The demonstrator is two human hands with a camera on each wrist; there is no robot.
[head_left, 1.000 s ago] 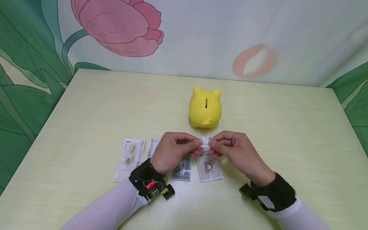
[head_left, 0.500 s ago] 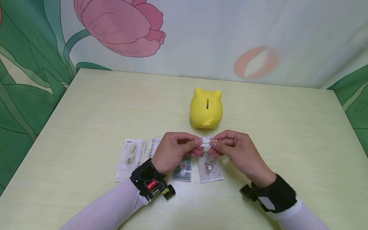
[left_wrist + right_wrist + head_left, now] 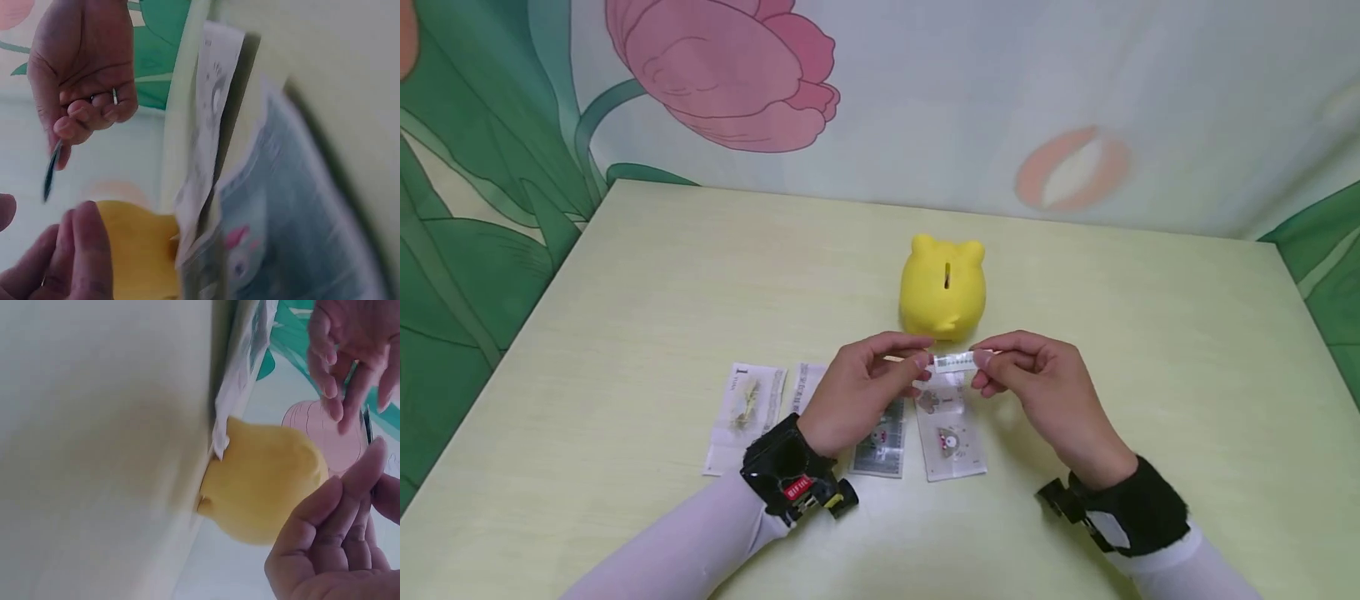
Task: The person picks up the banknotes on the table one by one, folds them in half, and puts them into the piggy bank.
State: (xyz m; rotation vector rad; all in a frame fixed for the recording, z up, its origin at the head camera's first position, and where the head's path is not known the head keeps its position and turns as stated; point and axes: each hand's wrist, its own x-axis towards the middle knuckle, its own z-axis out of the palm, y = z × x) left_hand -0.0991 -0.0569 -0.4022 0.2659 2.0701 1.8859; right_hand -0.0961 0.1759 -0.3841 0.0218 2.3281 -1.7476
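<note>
Between thumb and fingers, my right hand (image 3: 1045,383) pinches the right end of a small white folded paper strip (image 3: 955,362) with dark printed marks. In the left wrist view the strip (image 3: 50,174) shows edge-on, thin and dark. My left hand (image 3: 853,392) is just left of the strip; its thumb and fingers (image 3: 87,250) stand apart with nothing between them. Beneath the hands lie several paper notes: a grey one (image 3: 877,457) and a pale one (image 3: 957,462), each with a small cartoon figure. The left hand partly covers another pale note (image 3: 807,383).
Just beyond the hands a yellow piggy bank (image 3: 943,292) stands on the pale table (image 3: 1120,308), its slot facing up. At the left lies a pale note (image 3: 726,446) marked 1 YUAN. A flower-printed cloth (image 3: 925,100) hangs behind the table.
The left hand has let go of the strip, which both hands pinched before. The right hand has moved right and slightly up with it. The view has shifted a little.
</note>
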